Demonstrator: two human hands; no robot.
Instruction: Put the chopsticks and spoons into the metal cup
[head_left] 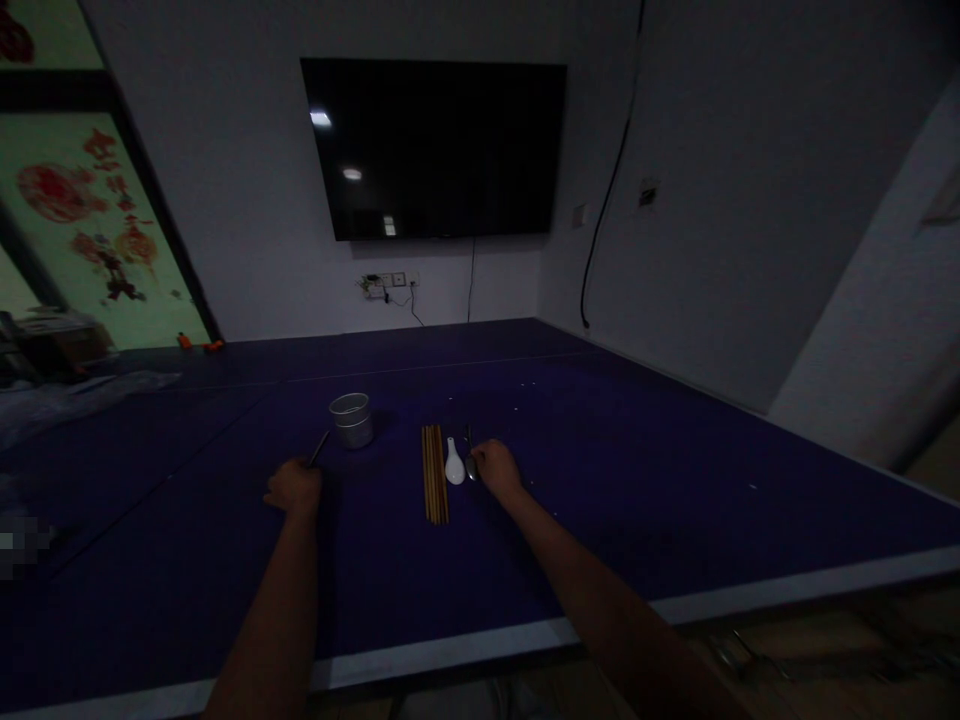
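On the dark blue table (637,480), my left hand (294,487) is closed around a thin dark utensil (320,447) that points toward a small metal cup (351,419). My right hand (495,466) rests closed on a metal spoon (470,462). Just left of it lies a white ceramic spoon (454,464), and further left a bundle of wooden chopsticks (434,472). The room is dim and the fingers are hard to make out.
A black wall-mounted screen (435,150) hangs behind the table, with a power socket (386,283) below it. Clutter and plastic sheeting (67,390) sit at the far left. The table's white front edge (465,645) runs near me.
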